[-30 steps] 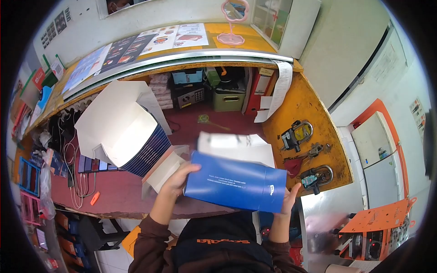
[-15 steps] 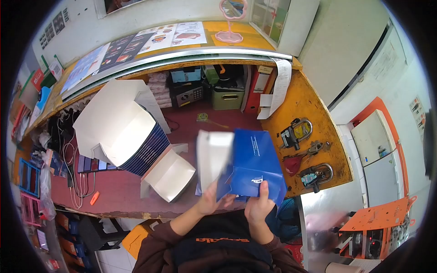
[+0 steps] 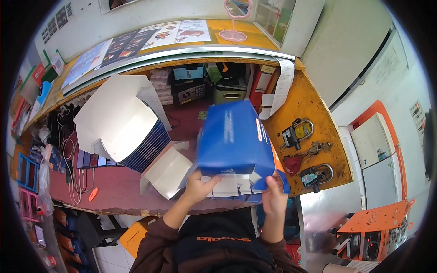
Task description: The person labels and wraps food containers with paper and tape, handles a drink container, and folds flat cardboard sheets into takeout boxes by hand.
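Note:
A blue cardboard box (image 3: 230, 136) with an orange side is raised over the front of the red desk. My left hand (image 3: 200, 185) grips its lower left corner, thumb along the bottom edge. At its lower right, my right hand (image 3: 274, 194) has its fingers closed on a blue flap. Partly under the box lie white and blue carton pieces (image 3: 225, 186). An open carton with a white inside (image 3: 170, 172) rests left of my left hand. Behind it, a stack of nested dark blue cartons (image 3: 129, 123) shows a large white opening.
Phones (image 3: 93, 160), white cables (image 3: 75, 182) and an orange cutter (image 3: 94, 194) lie on the desk's left. Padlocks (image 3: 314, 178) and keys (image 3: 317, 149) are at the right wooden panel. A small safe (image 3: 190, 93) and a green box (image 3: 229, 94) stand at the back.
The blue piece has turned and opened from a flatter form into a box shape, raised further over the desk. My left hand has moved left onto its corner; my right hand has shifted slightly right.

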`<state>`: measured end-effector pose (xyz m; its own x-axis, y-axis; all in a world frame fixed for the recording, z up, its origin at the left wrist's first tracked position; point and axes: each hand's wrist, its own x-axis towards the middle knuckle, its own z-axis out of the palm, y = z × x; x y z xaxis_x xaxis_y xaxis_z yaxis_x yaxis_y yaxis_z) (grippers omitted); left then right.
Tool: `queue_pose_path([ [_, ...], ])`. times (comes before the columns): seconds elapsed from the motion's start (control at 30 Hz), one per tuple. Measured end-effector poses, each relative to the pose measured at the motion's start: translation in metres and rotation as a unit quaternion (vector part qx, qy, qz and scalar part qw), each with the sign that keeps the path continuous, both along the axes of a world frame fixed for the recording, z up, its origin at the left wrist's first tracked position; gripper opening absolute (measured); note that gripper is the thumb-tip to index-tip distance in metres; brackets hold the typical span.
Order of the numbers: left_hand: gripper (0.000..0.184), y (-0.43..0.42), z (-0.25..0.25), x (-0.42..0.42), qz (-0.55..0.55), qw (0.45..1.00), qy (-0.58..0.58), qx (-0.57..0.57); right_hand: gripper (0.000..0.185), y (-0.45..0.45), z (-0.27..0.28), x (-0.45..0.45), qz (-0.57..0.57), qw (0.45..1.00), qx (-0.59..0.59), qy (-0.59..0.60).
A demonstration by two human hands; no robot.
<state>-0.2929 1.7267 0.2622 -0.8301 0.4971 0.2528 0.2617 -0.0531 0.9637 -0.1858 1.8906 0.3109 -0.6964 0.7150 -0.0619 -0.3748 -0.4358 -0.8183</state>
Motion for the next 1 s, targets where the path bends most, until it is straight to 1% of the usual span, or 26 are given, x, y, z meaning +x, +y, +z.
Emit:
queue_pose_path([
  [0.03, 0.007, 0.004, -0.003, 0.004, 0.003, 1.0, 0.002, 0.0, 0.013, -0.007, -0.012, 0.001, -0.047, 0.99, 0.111, -0.071],
  [0.07, 0.009, 0.014, -0.006, 0.013, 0.005, 0.997, 0.014, 0.069, 0.013, -0.015, -0.031, 0.004, -0.093, 0.961, 0.219, -0.141],
  [0.1, 0.012, 0.023, -0.01, 0.022, 0.007, 0.99, 0.026, 0.138, 0.013, -0.031, -0.049, 0.0, -0.137, 0.958, 0.226, -0.111],
  [0.13, 0.012, 0.029, -0.016, 0.03, 0.008, 0.99, 0.026, 0.138, 0.012, -0.047, -0.046, -0.012, -0.162, 0.981, 0.1, -0.027],
  [0.2, 0.017, 0.04, -0.022, 0.04, 0.024, 0.984, 0.024, 0.177, 0.012, -0.063, -0.019, -0.026, -0.105, 0.989, -0.095, 0.043],
  [0.23, 0.016, 0.041, -0.02, 0.04, 0.028, 0.982, 0.017, 0.185, 0.013, -0.053, -0.021, -0.019, 0.038, 0.983, -0.151, 0.099],
  [0.27, 0.016, 0.038, -0.02, 0.035, 0.028, 0.982, 0.017, 0.184, 0.013, -0.043, -0.023, -0.018, 0.038, 0.983, -0.152, 0.099],
  [0.33, 0.021, 0.029, -0.014, 0.021, -0.082, 0.969, -0.162, 0.169, 0.014, -0.025, -0.025, -0.018, 0.135, 0.948, -0.265, 0.116],
  [0.37, 0.03, 0.027, -0.008, 0.019, -0.136, 0.878, -0.346, 0.302, 0.016, -0.021, -0.023, -0.017, 0.133, 0.955, -0.247, 0.097],
  [0.4, 0.03, 0.022, -0.007, 0.014, -0.136, 0.878, -0.345, 0.302, 0.016, -0.021, -0.023, -0.019, 0.133, 0.955, -0.247, 0.098],
  [0.43, 0.031, 0.015, -0.007, 0.009, -0.164, 0.763, -0.473, 0.408, 0.02, -0.021, -0.022, -0.022, 0.074, 0.981, -0.17, 0.061],
  [0.47, 0.032, 0.012, -0.008, 0.006, -0.184, 0.616, -0.583, 0.496, 0.024, -0.023, -0.022, -0.023, 0.013, 0.995, -0.092, 0.022],
  [0.5, 0.028, 0.013, -0.005, 0.009, -0.206, 0.631, -0.574, 0.479, 0.034, -0.025, -0.028, -0.024, -0.011, 0.999, -0.036, 0.017],
  [0.53, 0.028, 0.017, -0.006, 0.014, -0.205, 0.631, -0.574, 0.48, 0.034, -0.025, -0.032, -0.024, -0.01, 0.999, -0.036, 0.017],
  [0.57, 0.027, 0.022, -0.008, 0.022, -0.11, 0.822, -0.454, 0.324, 0.037, -0.028, -0.033, -0.024, -0.02, 0.999, -0.02, 0.025],
  [0.6, 0.025, 0.026, -0.01, 0.029, -0.006, 0.944, -0.297, 0.141, 0.041, -0.031, -0.033, -0.024, -0.029, 0.999, -0.004, 0.034],
  [0.63, 0.025, 0.028, -0.013, 0.034, -0.003, 0.944, -0.298, 0.141, 0.041, -0.035, -0.037, -0.025, -0.026, 0.999, -0.004, 0.033],
  [0.7, 0.019, 0.031, -0.017, 0.04, 0.043, 0.953, -0.281, 0.107, 0.044, -0.046, -0.052, -0.025, -0.01, 0.997, -0.023, 0.067],
  [0.73, 0.02, 0.032, -0.016, 0.042, 0.064, 0.956, -0.273, 0.089, 0.044, -0.049, -0.058, -0.025, -0.009, 0.997, -0.023, 0.067],
  [0.77, 0.021, 0.034, -0.014, 0.041, 0.074, 0.941, -0.308, 0.119, 0.043, -0.052, -0.064, -0.024, 0.028, 0.994, -0.082, 0.066],
  [0.8, 0.021, 0.031, -0.013, 0.039, 0.074, 0.941, -0.308, 0.12, 0.041, -0.052, -0.07, -0.024, 0.066, 0.986, -0.14, 0.064],
  [0.87, 0.022, 0.014, -0.014, 0.032, -0.089, 0.96, -0.265, -0.036, 0.038, -0.039, -0.083, -0.023, 0.07, 0.987, -0.143, 0.033],
  [0.9, 0.03, 0.001, -0.007, 0.026, -0.235, 0.931, -0.201, -0.194, 0.035, -0.035, -0.088, -0.022, 0.065, 0.991, -0.118, -0.008],
  [0.93, 0.03, -0.008, 0.003, 0.029, -0.233, 0.932, -0.202, -0.194, 0.033, -0.03, -0.092, -0.023, 0.06, 0.993, -0.092, -0.048],
  [0.97, 0.027, -0.017, 0.012, 0.034, -0.122, 0.958, -0.041, -0.258, 0.029, -0.028, -0.099, -0.02, 0.057, 0.994, -0.016, -0.092],
  [1.0, 0.03, -0.022, 0.016, 0.037, -0.006, 0.942, 0.121, -0.313, 0.029, -0.028, -0.09, -0.02, 0.06, 0.994, -0.017, -0.093],
])
